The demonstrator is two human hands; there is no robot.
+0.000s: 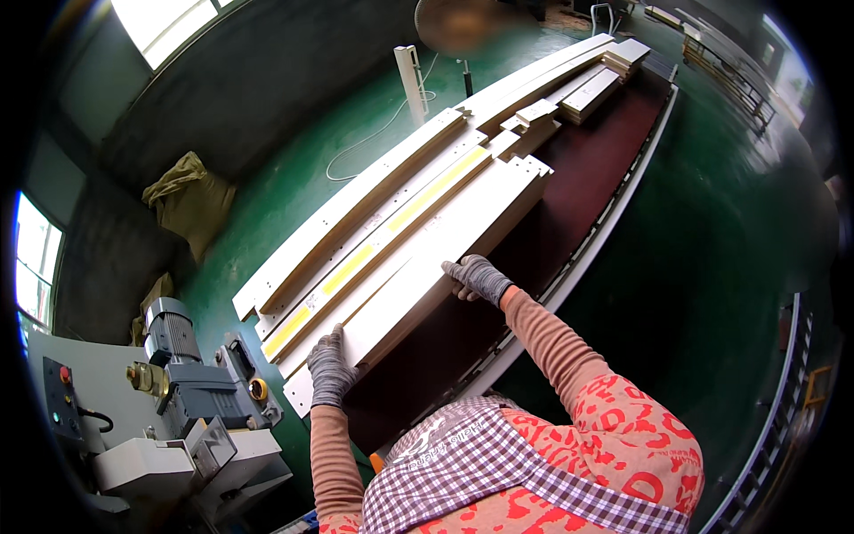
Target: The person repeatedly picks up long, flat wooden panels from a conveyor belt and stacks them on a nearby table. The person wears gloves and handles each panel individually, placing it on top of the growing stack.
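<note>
Both gloved hands were on the nearest white panel (445, 245): the left hand (331, 367) gripped its near end with fingers curled over the edge, and the right hand (476, 278) was closed over its long edge further along. That panel lay uppermost on a stack of long white boards (356, 218) resting on a dark brown platform (587, 169). Judged risk: the panel was long and held only toward one end, so the far end could sag, swing or scrape the boards beneath if lifted unevenly; the stepped stack could also slide, since the boards overlapped rather than sat squarely. A motor-driven machine (191, 383) stood just beside the left hand, a possible snag point for the panel end. Markings noted: a yellow strip (391, 222) ran lengthwise along one board in the stack; a red button (64, 374) sat on the grey control box at far left. A tan sack (187, 200) lay on the green floor (712, 222), well apart from the work.
</note>
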